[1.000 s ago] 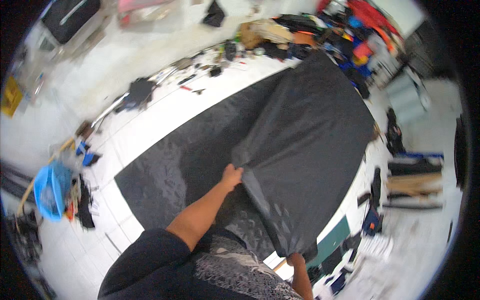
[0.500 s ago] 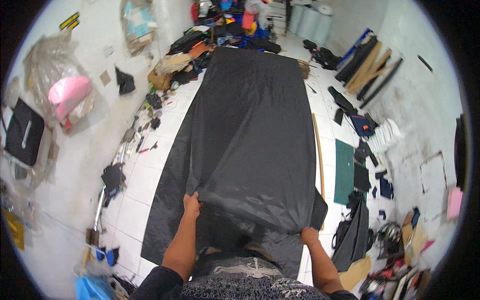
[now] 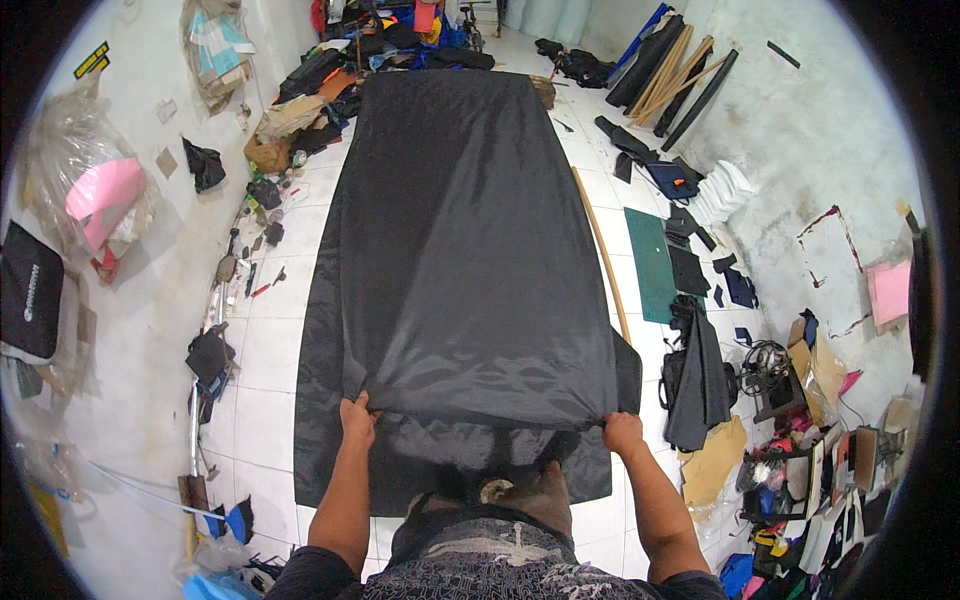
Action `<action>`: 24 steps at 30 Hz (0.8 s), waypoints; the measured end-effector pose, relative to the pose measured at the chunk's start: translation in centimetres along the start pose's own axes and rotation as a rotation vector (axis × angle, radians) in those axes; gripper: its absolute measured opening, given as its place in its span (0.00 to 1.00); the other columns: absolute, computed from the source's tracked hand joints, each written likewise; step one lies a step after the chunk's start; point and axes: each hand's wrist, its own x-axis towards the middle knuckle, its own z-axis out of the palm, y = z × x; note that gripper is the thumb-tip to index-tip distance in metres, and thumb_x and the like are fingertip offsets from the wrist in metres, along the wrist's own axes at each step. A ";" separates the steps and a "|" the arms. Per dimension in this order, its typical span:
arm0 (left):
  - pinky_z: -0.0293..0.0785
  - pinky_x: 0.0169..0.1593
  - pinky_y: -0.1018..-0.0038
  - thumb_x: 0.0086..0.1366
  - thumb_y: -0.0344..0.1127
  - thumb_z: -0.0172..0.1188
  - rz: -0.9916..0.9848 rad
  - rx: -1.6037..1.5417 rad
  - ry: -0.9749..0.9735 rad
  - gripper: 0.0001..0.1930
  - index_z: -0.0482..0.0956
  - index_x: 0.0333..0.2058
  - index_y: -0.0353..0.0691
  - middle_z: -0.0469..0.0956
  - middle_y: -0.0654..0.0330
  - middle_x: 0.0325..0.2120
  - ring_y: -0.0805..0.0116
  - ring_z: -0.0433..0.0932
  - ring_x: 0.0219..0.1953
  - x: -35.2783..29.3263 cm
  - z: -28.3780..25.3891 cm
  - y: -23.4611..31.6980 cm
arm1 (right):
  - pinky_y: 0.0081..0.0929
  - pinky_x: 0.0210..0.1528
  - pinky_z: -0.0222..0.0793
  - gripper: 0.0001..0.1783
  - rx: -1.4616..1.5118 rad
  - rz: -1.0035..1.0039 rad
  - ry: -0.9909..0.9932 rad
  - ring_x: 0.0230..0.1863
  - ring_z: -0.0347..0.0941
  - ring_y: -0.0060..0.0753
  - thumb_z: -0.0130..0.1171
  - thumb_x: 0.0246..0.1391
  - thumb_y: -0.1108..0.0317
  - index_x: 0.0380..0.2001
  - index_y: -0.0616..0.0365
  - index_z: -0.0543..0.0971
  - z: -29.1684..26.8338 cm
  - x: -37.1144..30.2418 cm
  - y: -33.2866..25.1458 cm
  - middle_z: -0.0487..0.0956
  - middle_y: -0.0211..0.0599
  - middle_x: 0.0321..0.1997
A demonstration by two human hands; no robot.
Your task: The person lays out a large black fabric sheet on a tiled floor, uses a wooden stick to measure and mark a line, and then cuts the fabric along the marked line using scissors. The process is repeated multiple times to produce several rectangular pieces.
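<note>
A long sheet of black fabric (image 3: 470,250) stretches away from me over the white tiled floor. My left hand (image 3: 358,422) is closed on its near left corner. At the near right corner my right hand (image 3: 622,432) grips the same sheet, so its near edge hangs almost straight between my fists, with creases fanning out from both. Beneath lies another layer of black fabric (image 3: 318,450), showing along the left side and close to my legs. Whether the two layers are one folded piece, I cannot tell.
Along the fabric's right side lies a long wooden stick (image 3: 603,255). Beyond it are a green mat (image 3: 650,265) and dark fabric scraps (image 3: 688,270). Rolls and poles (image 3: 665,75) lean on the right wall. Clutter (image 3: 400,40) fills the far end, and small tools line the left wall.
The sheet's near edge, slanting down to the right before, is now nearly level and smoother. Both hands keep their grip, now at about the same height. The whole view has shifted.
</note>
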 end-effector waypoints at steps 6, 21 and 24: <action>0.77 0.39 0.65 0.67 0.30 0.51 0.047 0.015 -0.034 0.17 0.63 0.52 0.34 0.71 0.51 0.46 0.58 0.76 0.41 -5.7 -2.6 -3.1 | 0.44 0.46 0.73 0.12 0.016 0.027 -0.093 0.40 0.80 0.46 0.49 0.51 0.66 0.33 0.53 0.82 -0.7 -5.9 1.9 0.82 0.45 0.36; 0.79 0.42 0.66 0.66 0.29 0.50 0.059 0.071 0.011 0.20 0.64 0.56 0.40 0.73 0.55 0.49 0.62 0.77 0.46 -30.9 -14.1 -16.7 | 0.45 0.41 0.75 0.14 0.121 -0.127 -0.301 0.38 0.79 0.50 0.48 0.51 0.64 0.32 0.58 0.81 15.1 -28.5 8.8 0.81 0.50 0.34; 0.78 0.46 0.62 0.66 0.29 0.51 -0.034 0.096 -0.078 0.20 0.63 0.56 0.36 0.73 0.53 0.51 0.59 0.76 0.49 -32.8 -18.7 -19.5 | 0.46 0.45 0.74 0.14 0.162 -0.116 -0.472 0.43 0.78 0.50 0.48 0.51 0.64 0.36 0.53 0.81 17.3 -31.1 9.0 0.81 0.49 0.39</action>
